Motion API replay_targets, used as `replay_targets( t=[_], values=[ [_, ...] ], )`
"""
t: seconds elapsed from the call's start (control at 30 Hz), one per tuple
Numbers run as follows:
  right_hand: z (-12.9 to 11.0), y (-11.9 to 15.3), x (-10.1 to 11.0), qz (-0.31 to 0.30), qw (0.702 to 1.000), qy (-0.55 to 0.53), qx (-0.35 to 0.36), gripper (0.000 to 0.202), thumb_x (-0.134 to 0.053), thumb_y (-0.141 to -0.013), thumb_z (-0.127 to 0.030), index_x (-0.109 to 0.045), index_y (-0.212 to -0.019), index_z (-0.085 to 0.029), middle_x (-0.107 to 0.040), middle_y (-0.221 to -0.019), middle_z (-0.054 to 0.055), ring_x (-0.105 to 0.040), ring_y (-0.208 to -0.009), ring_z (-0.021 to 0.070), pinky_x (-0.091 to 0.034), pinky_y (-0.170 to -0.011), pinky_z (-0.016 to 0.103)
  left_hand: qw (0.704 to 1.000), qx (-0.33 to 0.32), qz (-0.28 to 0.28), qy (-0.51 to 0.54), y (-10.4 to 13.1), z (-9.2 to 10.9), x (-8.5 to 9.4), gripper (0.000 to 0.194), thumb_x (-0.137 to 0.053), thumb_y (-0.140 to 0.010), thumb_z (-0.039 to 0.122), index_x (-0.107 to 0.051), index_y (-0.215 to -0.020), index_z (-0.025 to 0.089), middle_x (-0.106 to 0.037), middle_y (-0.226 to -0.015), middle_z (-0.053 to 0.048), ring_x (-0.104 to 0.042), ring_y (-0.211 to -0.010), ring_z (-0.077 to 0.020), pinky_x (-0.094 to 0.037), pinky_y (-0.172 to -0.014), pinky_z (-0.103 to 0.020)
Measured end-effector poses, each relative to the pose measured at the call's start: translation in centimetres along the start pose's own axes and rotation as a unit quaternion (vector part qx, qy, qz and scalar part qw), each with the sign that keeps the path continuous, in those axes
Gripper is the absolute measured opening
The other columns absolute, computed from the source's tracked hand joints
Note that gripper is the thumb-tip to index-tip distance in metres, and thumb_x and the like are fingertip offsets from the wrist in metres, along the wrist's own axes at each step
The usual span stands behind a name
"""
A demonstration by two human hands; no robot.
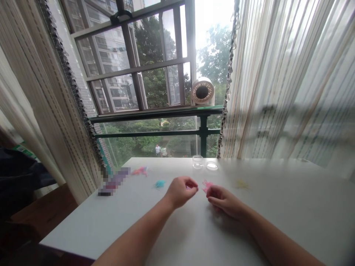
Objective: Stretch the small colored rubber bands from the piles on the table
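Clock centre: the gap between the hands, twelve pointing to the window.

Item: left hand (180, 191), at nine. Grip: thumb and fingers drawn in toward one another; whether a thin strand is pinched there, I cannot tell from where I stand.

Item: right hand (225, 201), at three. Grip: fingers curled, thumb alongside — contents, if any, hidden from me.

Item: pink pile (206, 185) of thin loops or strands, at twelve, on the tabletop (116, 225), partly behind the right fingertips; contact uncertain. Presumably it sits nearest for easy reach by both hands.

Item: turquoise pile (159, 184), at ten. Item: yellow pile (242, 184), at two. Each lies apart from its neighbours, likely so the colours do not mix.

Item: mixed-colour pile (141, 170), farther out at ten, blurred.

Item: clear jar (198, 162), upright near the far edge at twelve; lid (212, 166), off and just beside it toward one. Placed there, I judge, to leave room for the hands.

Item: purple-and-dark object (115, 181), between nine and ten, pixelated and unidentifiable.

Surroundings: round white fan (203, 91) beyond the jar at twelve, before the window (133, 59); curtains (288, 81) at ten and two. Obstruction: the right hand alone, screening part of the pink pile.
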State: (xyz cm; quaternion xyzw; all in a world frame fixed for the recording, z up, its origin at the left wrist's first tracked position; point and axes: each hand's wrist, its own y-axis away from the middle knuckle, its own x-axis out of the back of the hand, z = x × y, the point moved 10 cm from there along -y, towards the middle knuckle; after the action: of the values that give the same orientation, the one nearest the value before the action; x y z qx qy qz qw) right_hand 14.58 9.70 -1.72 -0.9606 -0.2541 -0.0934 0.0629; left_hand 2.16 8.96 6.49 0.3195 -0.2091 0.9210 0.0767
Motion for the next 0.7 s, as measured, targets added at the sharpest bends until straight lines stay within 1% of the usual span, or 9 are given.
replay_targets(
  t=[0.07, 0.1, 0.17, 0.27, 0.4, 0.7],
  values=[
    [0.0, 0.0, 0.1, 0.008, 1.0, -0.005, 0.003, 0.023, -0.06, -0.073, -0.036, -0.05, -0.078, -0.017, -0.047, -0.054, -0.006, -0.044, -0.041, 0.0066, -0.035, -0.039, 0.018, 1.0, -0.011, -0.024, 0.013, -0.3, 1.2, -2.1, 0.017, -0.057, -0.068, 0.029, -0.066, -0.077, 0.018, -0.069, -0.076, -0.003, -0.061, -0.067, -0.0137, -0.046, -0.062, -0.023],
    [0.0, 0.0, 0.1, 0.011, 1.0, -0.01, 0.005, 0.024, -0.06, -0.073, -0.038, -0.049, -0.078, -0.017, -0.047, -0.054, -0.006, -0.043, -0.041, 0.0064, -0.034, -0.039, 0.018, 0.999, -0.011, -0.025, 0.02, -0.4, 1.5, -2.8, 0.016, -0.058, -0.068, 0.028, -0.064, -0.077, 0.017, -0.068, -0.077, -0.003, -0.061, -0.067, -0.0135, -0.046, -0.061, -0.023],
    [-0.1, -0.1, 0.1, 0.01, 1.0, -0.018, 0.008, 0.026, -0.06, -0.073, -0.04, -0.048, -0.076, -0.017, -0.046, -0.052, -0.006, -0.042, -0.039, 0.0059, -0.034, -0.038, 0.018, 0.999, -0.011, -0.018, 0.034, -0.4, 1.5, -3.7, 0.013, -0.058, -0.067, 0.025, -0.061, -0.077, 0.017, -0.067, -0.076, -0.003, -0.06, -0.067, -0.0129, -0.045, -0.06, -0.023],
    [-0.3, -0.1, -0.1, 0.005, 1.0, -0.023, 0.013, 0.027, -0.059, -0.073, -0.041, -0.047, -0.072, -0.017, -0.046, -0.048, -0.007, -0.041, -0.037, 0.0056, -0.031, -0.037, 0.017, 0.999, -0.027, -0.012, 0.028, 0.1, 1.2, -4.2, 0.008, -0.056, -0.067, 0.021, -0.058, -0.075, 0.018, -0.066, -0.075, -0.002, -0.059, -0.069, -0.0129, -0.044, -0.061, -0.023],
    [-0.3, 0.0, 0.0, 0.006, 1.0, -0.016, 0.01, 0.026, -0.058, -0.073, -0.04, -0.048, -0.071, -0.016, -0.045, -0.043, -0.008, -0.04, -0.036, 0.0061, -0.028, -0.036, 0.017, 0.998, -0.049, -0.026, 0.01, 0.8, 0.7, -4.7, 0.007, -0.056, -0.067, 0.02, -0.057, -0.074, 0.018, -0.064, -0.074, -0.003, -0.058, -0.069, -0.0137, -0.043, -0.062, -0.025],
    [-0.5, 0.1, 0.0, -0.005, 1.0, -0.014, 0.008, 0.027, -0.063, -0.069, -0.039, -0.049, -0.07, -0.016, -0.045, -0.045, -0.007, -0.041, -0.038, 0.0058, -0.029, -0.037, 0.017, 0.998, -0.048, -0.026, 0.037, 0.8, 0.3, -4.7, 0.009, -0.054, -0.069, 0.02, -0.056, -0.077, 0.017, -0.062, -0.074, -0.002, -0.057, -0.069, -0.0123, -0.041, -0.06, -0.023]
  ],
)
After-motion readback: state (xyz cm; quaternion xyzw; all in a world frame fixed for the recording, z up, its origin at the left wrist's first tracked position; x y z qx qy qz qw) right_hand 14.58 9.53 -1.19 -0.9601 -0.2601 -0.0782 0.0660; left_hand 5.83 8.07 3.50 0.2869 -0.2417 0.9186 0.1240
